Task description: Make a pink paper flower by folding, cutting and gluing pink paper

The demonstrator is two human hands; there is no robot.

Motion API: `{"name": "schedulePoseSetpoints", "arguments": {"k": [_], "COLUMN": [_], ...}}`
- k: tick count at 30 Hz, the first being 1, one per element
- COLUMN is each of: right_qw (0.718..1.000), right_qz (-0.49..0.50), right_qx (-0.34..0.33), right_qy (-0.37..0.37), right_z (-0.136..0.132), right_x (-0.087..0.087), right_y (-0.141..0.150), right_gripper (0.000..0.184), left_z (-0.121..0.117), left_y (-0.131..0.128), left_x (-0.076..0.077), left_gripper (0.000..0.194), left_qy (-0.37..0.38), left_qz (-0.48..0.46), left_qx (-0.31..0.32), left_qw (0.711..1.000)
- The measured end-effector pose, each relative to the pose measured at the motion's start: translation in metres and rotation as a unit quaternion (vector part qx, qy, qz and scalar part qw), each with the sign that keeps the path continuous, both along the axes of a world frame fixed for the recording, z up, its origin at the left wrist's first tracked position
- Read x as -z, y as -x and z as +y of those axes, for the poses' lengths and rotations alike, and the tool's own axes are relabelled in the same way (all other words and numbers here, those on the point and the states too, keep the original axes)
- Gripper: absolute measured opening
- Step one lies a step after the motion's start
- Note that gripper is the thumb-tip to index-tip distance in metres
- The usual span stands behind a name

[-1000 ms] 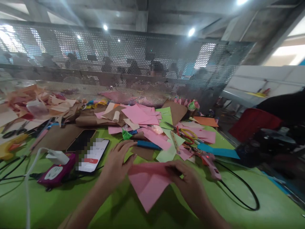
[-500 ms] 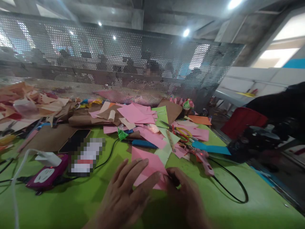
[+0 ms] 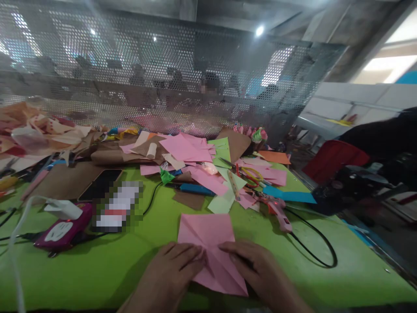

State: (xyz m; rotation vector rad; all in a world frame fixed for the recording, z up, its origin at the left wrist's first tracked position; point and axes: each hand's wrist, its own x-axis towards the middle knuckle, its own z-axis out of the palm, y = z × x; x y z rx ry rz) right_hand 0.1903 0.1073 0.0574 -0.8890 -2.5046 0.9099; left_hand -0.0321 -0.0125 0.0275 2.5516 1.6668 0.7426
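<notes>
A square sheet of pink paper (image 3: 208, 228) lies opened out on the green table, with creases crossing near its middle. My left hand (image 3: 177, 265) is at its left edge, fingers bent together and gripping the paper where a fold rises. On the opposite edge, my right hand (image 3: 256, 265) has its fingertips over the sheet and its thumb close by, holding that side. The lower corner of the sheet shows between the two hands. Beyond the sheet lie pale green paper (image 3: 223, 202) and a brown paper piece (image 3: 189, 200).
A pink glue gun (image 3: 280, 215) with a looped black cord lies to the right. Scissors (image 3: 250, 176) and a blue-handled cutter (image 3: 197, 188) rest among paper scraps. At left are a phone (image 3: 102, 184) and a purple power strip (image 3: 63, 230). A perforated screen (image 3: 156, 78) stands behind.
The pink paper has gone from a folded, diamond-turned shape to an opened square and sits nearer me. My left hand has drawn back from on top of it to its left edge.
</notes>
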Motion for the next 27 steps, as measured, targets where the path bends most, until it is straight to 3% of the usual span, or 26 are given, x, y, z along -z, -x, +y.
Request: {"name": "schedulePoseSetpoints", "arguments": {"k": [7,11,14,20,23,27], "right_qw": [0.981,0.977,0.979,0.991,0.998,0.998], "right_qz": [-0.074,-0.074,-0.076,-0.013,0.019,-0.008], "right_qx": [-0.051,-0.143,-0.165,-0.12,-0.054,0.055], "right_qy": [-0.171,-0.136,-0.09,-0.061,-0.037,-0.019], "right_z": [-0.002,-0.007,-0.006,0.005,0.006,0.002], "right_x": [-0.008,-0.018,-0.019,-0.001,0.004,0.009], "right_y": [-0.012,-0.016,-0.015,-0.008,-0.002,0.005], "right_gripper": [0.042,0.049,0.046,0.021,0.02,0.028], "left_z": [-0.007,-0.007,-0.006,0.001,0.005,0.014], "left_y": [-0.001,-0.002,-0.003,0.004,0.01,0.011], "left_x": [-0.008,-0.009,-0.01,-0.014,-0.014,-0.014], "left_gripper": [0.048,0.041,0.035,0.026,0.014,0.009], "left_qy": [0.057,0.067,0.079,0.12,0.172,0.223], "left_qz": [-0.038,-0.079,-0.109,-0.206,-0.235,-0.27], "left_qx": [-0.026,-0.042,-0.045,-0.069,-0.144,-0.209], "left_qw": [0.997,0.994,0.99,0.969,0.946,0.913]}}
